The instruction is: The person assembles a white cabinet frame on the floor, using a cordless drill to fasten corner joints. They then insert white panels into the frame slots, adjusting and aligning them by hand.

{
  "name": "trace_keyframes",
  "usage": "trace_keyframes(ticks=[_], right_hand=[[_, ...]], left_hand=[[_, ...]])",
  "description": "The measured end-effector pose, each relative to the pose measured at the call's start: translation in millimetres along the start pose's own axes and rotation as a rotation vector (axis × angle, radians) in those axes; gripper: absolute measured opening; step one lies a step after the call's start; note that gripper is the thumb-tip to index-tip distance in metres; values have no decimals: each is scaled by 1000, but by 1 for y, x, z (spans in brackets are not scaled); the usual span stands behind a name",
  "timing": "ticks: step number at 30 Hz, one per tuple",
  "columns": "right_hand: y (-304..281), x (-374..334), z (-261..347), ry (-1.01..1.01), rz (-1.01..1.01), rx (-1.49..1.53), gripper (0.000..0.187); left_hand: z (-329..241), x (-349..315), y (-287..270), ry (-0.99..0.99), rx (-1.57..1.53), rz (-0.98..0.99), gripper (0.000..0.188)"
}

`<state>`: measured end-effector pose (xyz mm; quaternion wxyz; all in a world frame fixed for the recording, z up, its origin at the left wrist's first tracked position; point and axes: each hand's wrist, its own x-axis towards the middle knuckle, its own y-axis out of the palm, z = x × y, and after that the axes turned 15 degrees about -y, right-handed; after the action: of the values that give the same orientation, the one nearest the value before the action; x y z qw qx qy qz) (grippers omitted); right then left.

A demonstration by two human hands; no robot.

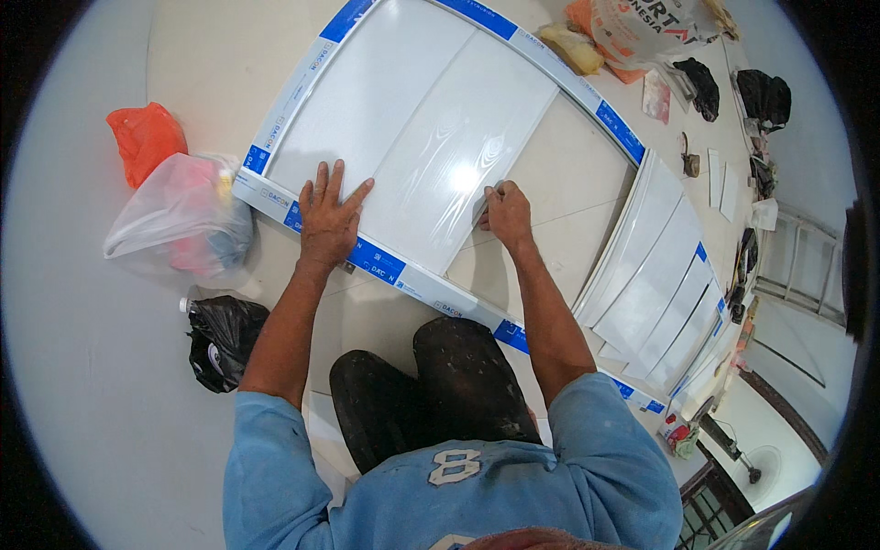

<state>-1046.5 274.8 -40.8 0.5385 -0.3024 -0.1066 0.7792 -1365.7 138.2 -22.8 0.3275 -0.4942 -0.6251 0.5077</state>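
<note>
A large white frame (376,260) with blue-and-white film on its edges lies on the floor in front of my knees. White panels (431,137) fill its left and middle parts, and the floor shows through the gap at its right. My left hand (330,215) lies spread across the near rail and the left panel, fingers apart. At the free right edge of the middle panel, my right hand (507,213) is closed with its fingertips gripping that edge. The underside of this grip is hidden.
More white panels (655,266) are stacked at the right. A clear plastic bag (179,215), a red bag (147,142) and a black bag (225,339) sit at the left. Sacks (632,32) lie at the far side, a ladder (802,261) and a fan (759,466) at the right.
</note>
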Motion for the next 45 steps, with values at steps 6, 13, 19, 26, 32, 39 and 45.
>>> trace_keyframes(ticks=[6, 13, 19, 26, 32, 39, 45], right_hand=[[-4, 3, 3, 15, 37, 18, 27], [-2, 5, -2, -22, 69, -96, 31], [-42, 44, -5, 33, 91, -218, 45], [-40, 75, 28, 109, 132, -105, 66], [-41, 76, 38, 97, 171, -158, 65], [-39, 74, 23, 96, 139, -192, 62], [-41, 58, 16, 241, 37, 314, 47]], left_hand=[[-3, 3, -2, -4, -68, -1, 51], [6, 6, 5, 42, -92, 8, 54], [31, 59, -1, -14, -122, -131, 79], [87, 237, -3, -417, -362, -51, 79], [79, 235, 3, -435, -462, -76, 65], [76, 239, 2, -455, -372, -83, 65], [86, 238, -14, -439, -601, 56, 59]])
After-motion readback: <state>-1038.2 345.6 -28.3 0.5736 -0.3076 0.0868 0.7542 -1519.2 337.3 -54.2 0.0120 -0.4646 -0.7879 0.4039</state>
